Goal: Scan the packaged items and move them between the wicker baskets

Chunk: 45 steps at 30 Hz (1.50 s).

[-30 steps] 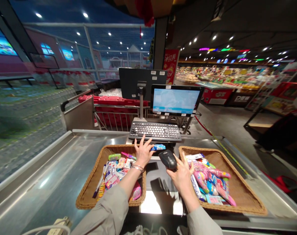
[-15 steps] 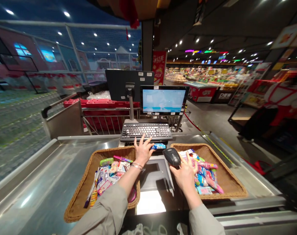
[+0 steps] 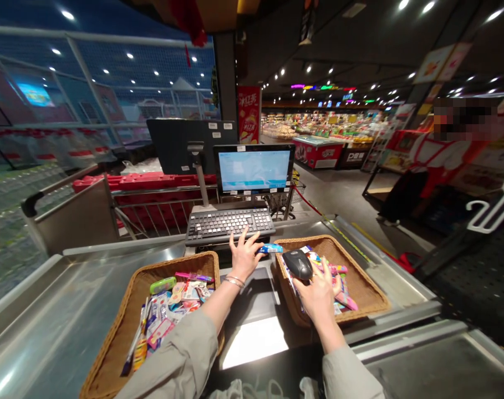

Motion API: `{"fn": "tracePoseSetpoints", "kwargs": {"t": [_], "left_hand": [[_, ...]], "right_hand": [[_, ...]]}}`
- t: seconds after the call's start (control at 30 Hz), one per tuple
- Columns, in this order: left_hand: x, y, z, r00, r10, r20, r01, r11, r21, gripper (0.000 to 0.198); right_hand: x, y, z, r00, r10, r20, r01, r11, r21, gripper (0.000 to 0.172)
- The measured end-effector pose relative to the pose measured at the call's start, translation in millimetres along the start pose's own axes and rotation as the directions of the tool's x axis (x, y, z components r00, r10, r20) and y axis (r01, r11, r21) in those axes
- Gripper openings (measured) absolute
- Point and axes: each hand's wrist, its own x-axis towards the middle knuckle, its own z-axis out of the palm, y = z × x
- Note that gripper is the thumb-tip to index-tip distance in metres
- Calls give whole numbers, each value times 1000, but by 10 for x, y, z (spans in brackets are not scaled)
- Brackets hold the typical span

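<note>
Black plastic scanner (image 3: 298, 264), grip of right hand (image 3: 319, 292) clamped on it, shifted over right-hand brown wicker basket (image 3: 367, 285). Left hand (image 3: 244, 258) pinches small blue packet (image 3: 272, 248) near basket's corner, lettering illegible. Red banner (image 3: 248, 115): 冰红茶.

You have a shiny metal counter (image 3: 35, 338) in front of you, its raised edges running along the left and beyond the fingers of your left hand (image 3: 244, 260). To the left of those fingers, and reaching closer to you, a brown woven basket (image 3: 127, 299) rests on the metal. A second woven basket (image 3: 362, 285) rests below the fingers of your right hand (image 3: 318, 293) and extends to their right. Between the baskets, nearer you than your left fingertips, lies a flat grey panel (image 3: 252, 288); whether it is set into the counter, you cannot tell. Closer to you still, a bright white patch (image 3: 255, 341) shows.
</note>
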Motion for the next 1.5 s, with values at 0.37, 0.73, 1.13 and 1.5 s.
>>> {"fn": "tracePoseSetpoints", "kwargs": {"t": [0.37,0.73,1.13,1.5], "left_hand": [[105,288,325,995,95,42,-92,994,-63,21],[149,507,599,978,170,117,-158,982,-108,19],[241,730,967,960,213,183,-188,971,-146,23],[235,809,1223,929,158,333,-154,987,-40,26]], "right_hand": [[42,447,-75,990,119,-76,-120,993,4,37],[50,756,-118,962,261,-76,-261,965,9,42],[47,872,-229,951,300,-74,-301,953,-12,37],[56,1010,-247,937,321,-134,-324,946,-2,41]]}}
